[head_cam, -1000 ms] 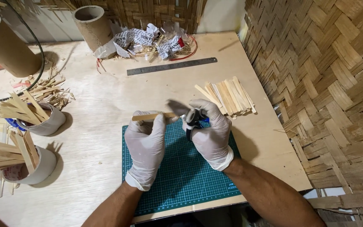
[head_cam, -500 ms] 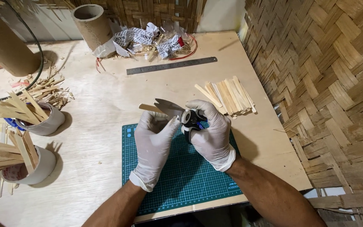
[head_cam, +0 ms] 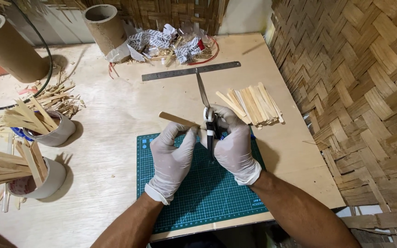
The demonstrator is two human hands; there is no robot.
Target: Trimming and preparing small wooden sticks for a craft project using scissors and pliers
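Gripping a bamboo strip [head_cam: 176, 120], left hand [head_cam: 174, 156]; right hand [head_cam: 232, 146] apparently holds scissors [head_cam: 206, 108].

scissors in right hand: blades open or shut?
Open, it seems: one blade of the scissors points up toward the ruler, the other down over the mat.

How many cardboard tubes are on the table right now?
2. One cardboard tube lies at the far left corner, cut off by the picture's edge. The other tube stands at the back, beside the crumpled wrappers. More could be out of view.
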